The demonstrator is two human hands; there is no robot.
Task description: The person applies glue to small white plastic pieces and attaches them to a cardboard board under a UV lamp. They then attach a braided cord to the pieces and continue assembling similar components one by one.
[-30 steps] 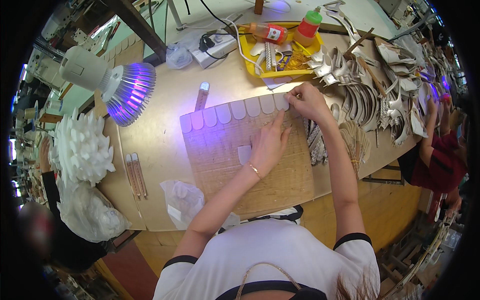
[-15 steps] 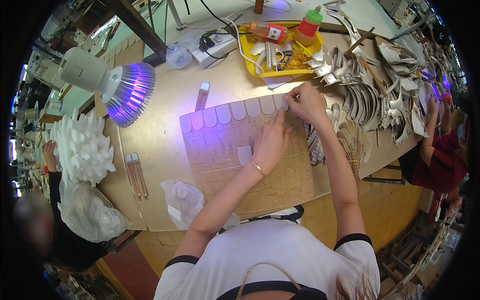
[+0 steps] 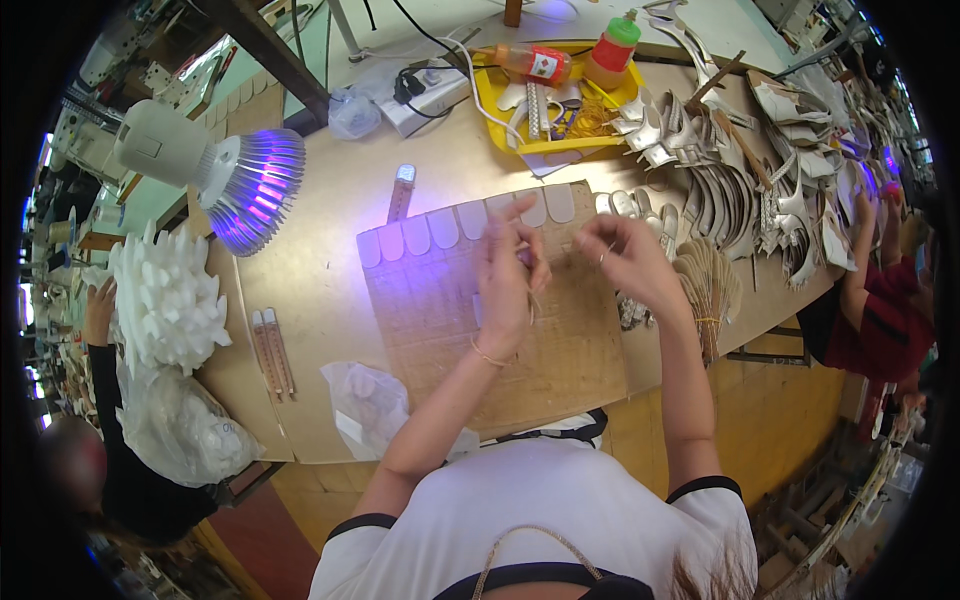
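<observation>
A brown cardboard board (image 3: 560,370) lies on the workbench in front of me, with a row of pale rounded pieces (image 3: 440,228) lined along its far edge. My left hand (image 3: 508,280) is raised over the board's middle, fingers pinched on a thin pale strand (image 3: 535,298). My right hand (image 3: 625,262) hovers just to the right, over the board's right edge, fingers curled toward the left hand; what it grips is too small to tell. A small pale piece (image 3: 478,310) lies on the board beside my left wrist.
A purple-lit lamp (image 3: 215,175) hangs at the left. A yellow tray (image 3: 500,120) with glue bottles stands at the back. Heaps of silver shoe parts (image 3: 730,170) fill the right. White foam shapes (image 3: 165,295), a plastic bag (image 3: 370,400) and other people at both sides.
My right hand has come back from the board's far right corner toward me. My left hand lifted off the board and now pinches a thin strand close to the right hand.
</observation>
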